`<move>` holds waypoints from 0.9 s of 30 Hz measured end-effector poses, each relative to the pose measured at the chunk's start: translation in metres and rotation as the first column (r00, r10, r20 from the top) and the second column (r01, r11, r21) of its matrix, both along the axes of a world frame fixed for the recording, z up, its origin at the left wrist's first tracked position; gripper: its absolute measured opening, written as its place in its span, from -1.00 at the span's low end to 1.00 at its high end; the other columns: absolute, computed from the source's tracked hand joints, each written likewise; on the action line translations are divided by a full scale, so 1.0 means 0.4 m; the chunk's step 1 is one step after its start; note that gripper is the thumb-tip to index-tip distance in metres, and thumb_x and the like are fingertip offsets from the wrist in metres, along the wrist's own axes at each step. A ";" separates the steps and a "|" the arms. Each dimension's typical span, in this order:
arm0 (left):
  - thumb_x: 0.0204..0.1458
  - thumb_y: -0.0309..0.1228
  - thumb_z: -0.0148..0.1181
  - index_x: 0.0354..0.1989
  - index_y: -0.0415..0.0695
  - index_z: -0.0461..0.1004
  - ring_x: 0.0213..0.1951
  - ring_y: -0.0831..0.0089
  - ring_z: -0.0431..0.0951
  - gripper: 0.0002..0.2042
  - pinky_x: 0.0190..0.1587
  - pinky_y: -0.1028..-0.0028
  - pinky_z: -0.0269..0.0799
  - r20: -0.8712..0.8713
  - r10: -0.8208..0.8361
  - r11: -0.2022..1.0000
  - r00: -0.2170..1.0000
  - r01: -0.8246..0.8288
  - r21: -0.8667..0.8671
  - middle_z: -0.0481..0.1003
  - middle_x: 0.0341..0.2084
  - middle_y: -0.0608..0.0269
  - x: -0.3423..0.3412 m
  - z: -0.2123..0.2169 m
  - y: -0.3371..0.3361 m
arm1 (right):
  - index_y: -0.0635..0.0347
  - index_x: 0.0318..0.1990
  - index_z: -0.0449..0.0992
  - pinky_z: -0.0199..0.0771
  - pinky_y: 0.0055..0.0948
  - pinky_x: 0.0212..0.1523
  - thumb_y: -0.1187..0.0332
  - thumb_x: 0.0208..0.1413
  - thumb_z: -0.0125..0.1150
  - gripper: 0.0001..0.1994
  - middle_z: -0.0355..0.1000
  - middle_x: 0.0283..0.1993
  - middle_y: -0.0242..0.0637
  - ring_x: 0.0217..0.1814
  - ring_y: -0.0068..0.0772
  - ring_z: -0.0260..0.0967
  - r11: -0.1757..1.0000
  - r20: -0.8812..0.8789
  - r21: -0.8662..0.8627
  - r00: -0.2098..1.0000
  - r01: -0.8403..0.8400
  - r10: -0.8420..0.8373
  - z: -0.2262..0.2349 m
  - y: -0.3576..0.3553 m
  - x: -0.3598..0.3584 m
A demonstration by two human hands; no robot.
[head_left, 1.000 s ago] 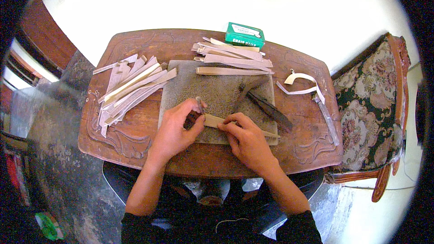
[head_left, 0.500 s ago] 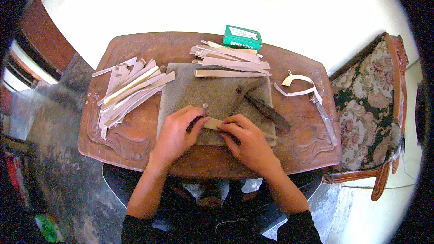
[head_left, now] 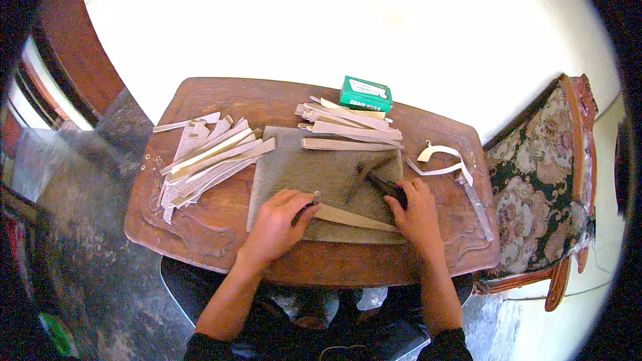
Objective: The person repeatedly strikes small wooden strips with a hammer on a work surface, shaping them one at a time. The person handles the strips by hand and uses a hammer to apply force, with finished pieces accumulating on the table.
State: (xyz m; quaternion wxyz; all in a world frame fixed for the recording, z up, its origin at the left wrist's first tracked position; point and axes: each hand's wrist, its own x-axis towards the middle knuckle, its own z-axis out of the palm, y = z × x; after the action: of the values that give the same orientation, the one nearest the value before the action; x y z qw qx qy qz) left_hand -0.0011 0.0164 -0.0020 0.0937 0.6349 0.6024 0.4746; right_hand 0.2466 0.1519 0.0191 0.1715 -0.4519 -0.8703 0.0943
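Observation:
My left hand (head_left: 281, 222) pinches the near-left end of a tan, flat strip (head_left: 354, 218) lying across a grey mat (head_left: 321, 177). A small pale round thing (head_left: 316, 195) shows at its fingertips, too small to name. To the right, my right hand (head_left: 416, 212) closes its fingers round the handle of a dark long-handled tool (head_left: 382, 184); part of that handle is hidden, and its exact kind is unclear. The strip's far end reaches close to the right hand. Behind the mat's far edge lies a stack of similar strips (head_left: 348, 127).
A larger heap of strips (head_left: 214, 164) lies on the wooden table (head_left: 321, 264) at left. A green box (head_left: 366, 95) stands at the back. On the right are a curled white strip (head_left: 447, 155) and a knife-like blade (head_left: 478, 208). A floral-covered chair (head_left: 535, 187) stands beyond.
My right hand has let go of the strip and moved right onto the dark tool's handle. My left hand keeps its pinch on the strip. The whole view has shifted slightly.

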 end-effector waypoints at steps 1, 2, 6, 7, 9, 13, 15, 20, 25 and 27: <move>0.02 -0.49 0.30 -0.28 -0.22 0.56 -0.24 0.05 0.59 -0.88 -0.15 0.23 0.52 0.009 0.007 1.000 1.000 -0.007 0.007 0.58 -0.34 0.01 -0.001 0.001 0.000 | 0.21 -0.04 0.48 0.37 -0.09 0.01 0.23 0.11 0.28 -0.67 0.39 -0.08 -0.03 0.01 0.09 0.34 1.000 -0.005 0.027 1.000 -0.001 0.001 0.001 -0.001 -0.003; 0.02 -0.49 0.30 -0.28 -0.22 0.56 -0.24 0.05 0.59 -0.89 -0.15 0.23 0.52 0.012 0.008 1.000 1.000 -0.008 -0.007 0.58 -0.33 0.01 -0.001 0.002 0.000 | 0.22 -0.05 0.48 0.38 -0.09 -0.01 0.23 0.12 0.27 -0.68 0.39 -0.09 -0.03 0.00 0.09 0.35 0.999 -0.011 0.055 1.000 -0.001 0.001 0.002 -0.003 -0.007; 0.03 -0.49 0.29 -0.28 -0.22 0.55 -0.24 0.04 0.58 -0.88 -0.16 0.23 0.51 0.021 0.000 1.000 1.000 0.000 -0.024 0.57 -0.32 0.00 0.000 -0.002 0.001 | 0.26 -0.10 0.50 0.44 -0.19 -0.17 0.23 0.18 0.23 -0.72 0.45 -0.18 -0.02 -0.16 0.03 0.43 0.996 -0.209 -0.083 0.976 0.041 -0.057 0.045 -0.021 -0.011; 0.03 -0.49 0.29 -0.27 -0.23 0.55 -0.24 0.04 0.58 -0.88 -0.16 0.23 0.51 0.020 -0.004 1.000 1.000 0.004 -0.024 0.57 -0.32 0.00 0.000 -0.003 0.000 | 0.27 -0.11 0.51 0.44 -0.23 -0.21 0.23 0.19 0.22 -0.73 0.47 -0.21 -0.04 -0.21 -0.04 0.45 0.986 -0.270 -0.164 0.960 0.036 -0.080 0.058 -0.022 -0.005; 0.03 -0.48 0.29 -0.27 -0.22 0.55 -0.24 0.03 0.58 -0.87 -0.17 0.22 0.51 0.020 -0.001 1.000 1.000 0.002 -0.026 0.56 -0.33 0.00 -0.001 0.002 -0.002 | 0.28 -0.11 0.50 0.39 -0.37 -0.32 0.26 0.22 0.21 -0.74 0.45 -0.33 -0.21 -0.33 -0.29 0.41 0.932 -0.366 -0.362 0.918 0.009 -0.151 0.098 -0.036 -0.006; 0.05 -0.51 0.27 -0.23 -0.24 0.52 -0.31 0.01 0.53 -0.86 -0.26 0.19 0.46 -0.003 -0.026 0.999 1.000 0.026 0.048 0.52 -0.40 0.00 -0.003 -0.001 0.000 | 0.26 -0.01 0.46 0.25 -0.60 -0.47 0.37 0.20 0.25 -0.74 0.37 -0.47 -0.53 -0.47 -0.67 0.26 0.871 -0.398 -0.486 0.906 -0.073 -0.146 0.172 -0.077 -0.015; 0.04 -0.48 0.28 -0.25 -0.23 0.53 -0.28 0.00 0.55 -0.86 -0.22 0.20 0.48 0.025 -0.022 1.000 0.999 0.021 0.010 0.54 -0.37 -0.01 -0.005 -0.005 0.000 | 0.25 0.04 0.44 0.32 -0.54 -0.35 0.41 0.17 0.27 -0.70 0.42 -0.36 -0.41 -0.36 -0.58 0.34 0.902 -0.428 -0.415 0.900 -0.119 -0.079 0.197 -0.099 -0.027; 0.04 -0.48 0.28 -0.26 -0.24 0.54 -0.28 -0.02 0.56 -0.87 -0.22 0.19 0.49 0.024 -0.002 1.000 1.000 0.002 0.018 0.54 -0.37 -0.02 0.002 -0.003 -0.002 | 0.23 0.21 0.33 0.45 -0.24 0.05 0.45 0.17 0.22 -0.55 0.48 0.02 0.07 0.08 0.00 0.47 0.936 -0.409 -0.260 0.906 -0.235 0.114 0.250 -0.155 -0.064; 0.03 -0.51 0.27 -0.25 -0.23 0.54 -0.27 -0.01 0.57 -0.87 -0.20 0.20 0.50 0.035 -0.015 1.000 0.999 0.016 -0.018 0.55 -0.35 -0.02 0.003 0.002 -0.003 | 0.24 0.23 0.33 0.44 -0.15 0.12 0.46 0.17 0.21 -0.54 0.44 0.12 0.11 0.15 0.16 0.43 0.947 -0.355 -0.079 0.897 -0.310 0.264 0.268 -0.173 -0.082; 0.03 -0.53 0.27 -0.24 -0.25 0.53 -0.32 0.00 0.55 -0.86 -0.25 0.19 0.48 0.023 -0.020 0.999 1.000 0.019 0.030 0.53 -0.39 -0.02 0.001 -0.003 0.001 | 0.25 0.24 0.33 0.45 -0.14 0.12 0.46 0.16 0.21 -0.53 0.43 0.13 0.12 0.15 0.16 0.43 0.935 -0.374 -0.074 0.879 -0.347 0.297 0.283 -0.175 -0.095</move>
State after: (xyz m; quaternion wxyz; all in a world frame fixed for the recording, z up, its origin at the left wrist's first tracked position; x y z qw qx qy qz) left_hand -0.0006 0.0168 -0.0032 0.0959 0.6363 0.5879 0.4902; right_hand 0.2087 0.0818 0.1323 0.2763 -0.2867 -0.8790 0.2623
